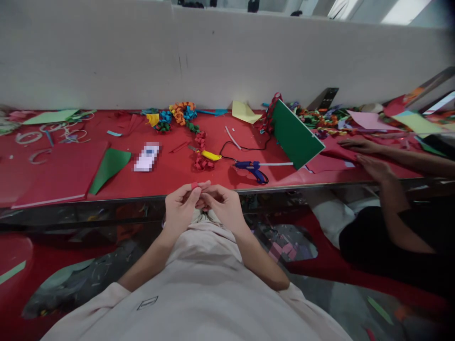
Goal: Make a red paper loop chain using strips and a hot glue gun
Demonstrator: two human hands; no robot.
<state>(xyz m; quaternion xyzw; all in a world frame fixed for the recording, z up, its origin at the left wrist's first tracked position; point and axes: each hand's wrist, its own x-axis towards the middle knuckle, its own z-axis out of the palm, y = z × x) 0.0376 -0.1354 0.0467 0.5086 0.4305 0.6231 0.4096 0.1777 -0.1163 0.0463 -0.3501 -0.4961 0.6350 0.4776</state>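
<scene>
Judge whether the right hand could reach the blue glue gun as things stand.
Likely yes: the blue glue gun lies near the table edge, with nothing visible between it and the right hand, which is against the left hand.

Head-worn view, forward and down

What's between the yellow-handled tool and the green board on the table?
In the head view, the blue glue gun lies between the yellow-handled tool and the green board, its white glue stick pointing toward the board; a black cord runs there too.
</scene>
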